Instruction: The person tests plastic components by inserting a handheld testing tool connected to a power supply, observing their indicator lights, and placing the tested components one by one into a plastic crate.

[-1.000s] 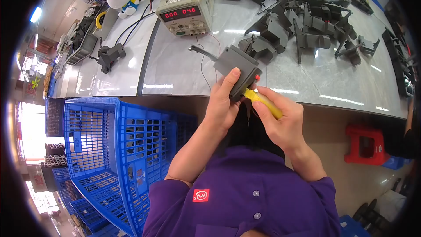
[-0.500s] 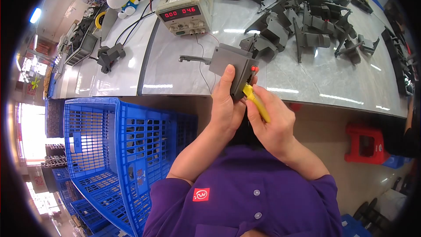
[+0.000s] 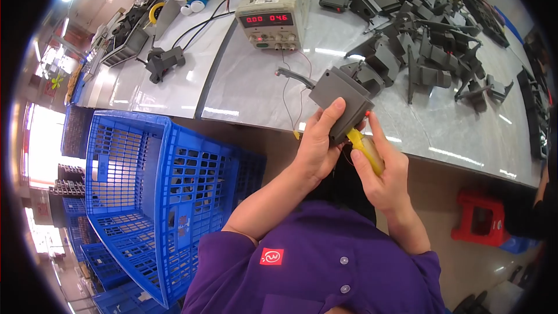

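Note:
My left hand (image 3: 317, 151) grips a dark grey plastic housing (image 3: 340, 94) with a thin arm sticking out at its left, the thumb lying on its flat face. My right hand (image 3: 388, 177) is closed around a yellow tool (image 3: 371, 157), whose kind I cannot make out. The tool's tip is against the housing's lower right edge; the exact contact is hidden. My right index finger reaches up to a small red knob (image 3: 367, 114) on the housing's right side. A small yellow clip (image 3: 297, 135) hangs on a thin wire left of the housing.
A bench power supply (image 3: 270, 20) with red digits and thin leads stands on the grey table (image 3: 256, 93). Many similar grey parts (image 3: 430, 52) are heaped at the right. A blue crate (image 3: 165, 209) stands at the lower left, a red stool (image 3: 481, 221) at the right.
The view has shifted, and both hands with the housing appear farther right and slightly lower. My right index finger now stretches up to the red knob. The small yellow clip has come into sight.

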`<state>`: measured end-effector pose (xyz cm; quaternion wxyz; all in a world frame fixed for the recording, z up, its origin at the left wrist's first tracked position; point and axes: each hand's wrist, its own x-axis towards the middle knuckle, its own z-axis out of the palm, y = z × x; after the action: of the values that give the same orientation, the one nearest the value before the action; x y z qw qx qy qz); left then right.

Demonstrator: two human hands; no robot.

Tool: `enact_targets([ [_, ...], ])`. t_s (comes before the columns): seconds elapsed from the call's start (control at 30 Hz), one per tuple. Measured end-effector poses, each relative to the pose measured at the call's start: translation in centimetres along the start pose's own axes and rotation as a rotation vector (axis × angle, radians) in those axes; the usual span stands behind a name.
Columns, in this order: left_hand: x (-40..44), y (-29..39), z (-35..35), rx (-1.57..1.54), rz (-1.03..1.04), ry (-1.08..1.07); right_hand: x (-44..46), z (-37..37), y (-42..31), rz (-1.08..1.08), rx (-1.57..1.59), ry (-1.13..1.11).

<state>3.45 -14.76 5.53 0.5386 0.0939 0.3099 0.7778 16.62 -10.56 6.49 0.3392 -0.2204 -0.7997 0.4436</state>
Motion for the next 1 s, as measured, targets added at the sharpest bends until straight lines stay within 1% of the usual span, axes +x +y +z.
enact_targets([
  [0.03,-0.1,0.1,0.1,0.008,-0.011,-0.007,-0.1,0.5,-0.3,-0.034,0.022,0.074],
  [0.13,-0.2,0.1,0.0,0.046,-0.019,0.014,-0.3,0.7,0.4,-0.077,-0.01,0.063],
  [0.2,-0.1,0.0,-0.1,0.08,-0.02,0.041,-0.1,0.3,0.8,-0.062,0.02,0.025],
  [0.27,-0.1,-0.2,-0.2,0.143,0.02,0.015,0.0,-0.2,1.4,-0.045,0.047,-0.014],
  [0.3,-0.1,-0.4,-0.1,0.137,0.019,0.016,-0.1,-0.3,2.1,0.029,0.168,-0.03],
  [0.33,-0.1,-0.6,0.1,0.226,0.082,0.051,-0.1,-0.3,2.7,0.101,0.287,-0.046],
  [0.37,-0.1,-0.7,0.3,0.313,0.147,0.085,-0.1,-0.2,3.3,0.209,0.524,-0.051],
  [0.4,-0.6,-0.4,1.1,0.314,0.172,0.068,0.0,-0.2,4.6,0.251,0.791,-0.067],
  [0.43,-0.7,-0.4,1.2,0.371,0.199,-0.013,0.0,0.0,6.0,0.292,1.058,-0.083],
  [0.5,-1.0,-0.7,1.1,0.485,0.272,-0.195,-0.1,0.7,7.5,0.333,1.262,-0.05],
  [0.53,-1.3,-0.8,1.4,0.48,0.235,-0.205,-0.4,0.9,8.3,0.332,1.377,-0.056],
  [0.6,-1.8,-0.5,1.8,0.474,0.171,-0.221,-0.6,0.9,9.0,0.339,1.375,-0.084],
  [0.73,-1.8,-0.4,1.4,0.52,0.179,-0.258,-0.4,0.9,8.6,0.361,1.396,-0.048],
  [0.8,-2.2,-0.1,1.8,0.529,0.206,-0.208,-0.3,0.9,8.5,0.282,1.323,-0.035],
  [0.87,-2.2,-0.9,1.7,0.413,0.36,-0.077,-0.7,1.1,7.9,0.239,1.039,-0.023],
  [0.9,-1.5,-1.5,1.0,0.535,0.512,0.03,-0.9,1.5,6.7,0.199,0.842,0.005],
  [0.93,-1.4,-1.2,0.2,0.679,0.525,0.094,-1.2,1.8,6.2,0.06,0.506,0.008],
  [0.97,-1.4,-0.6,-0.4,0.609,0.496,0.093,-1.1,2.1,5.4,-0.158,0.258,0.011],
  [1.0,-1.7,0.6,-0.6,0.599,0.475,0.043,-1.2,2.1,4.4,-0.148,0.234,-0.019],
])
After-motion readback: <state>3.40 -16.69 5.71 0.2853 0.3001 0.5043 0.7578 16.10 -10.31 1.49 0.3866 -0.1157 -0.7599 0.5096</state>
